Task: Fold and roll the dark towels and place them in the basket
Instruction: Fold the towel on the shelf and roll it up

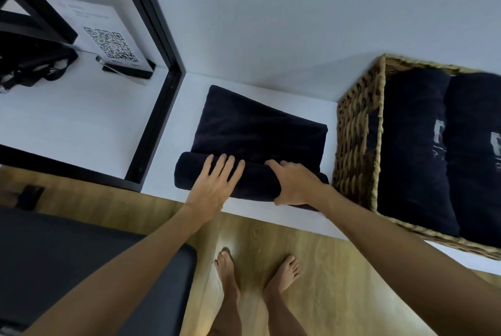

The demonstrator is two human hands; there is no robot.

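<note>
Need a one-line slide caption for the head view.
Both hands, left hand and right hand, roll a dark towel on the white shelf beside a wicker basket holding rolled towels.

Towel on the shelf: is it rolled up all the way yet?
No: only the near end of the towel is rolled under the left hand and right hand; the far part lies flat.

QR-code sign (108, 45) beside black bag (32, 64).
</note>
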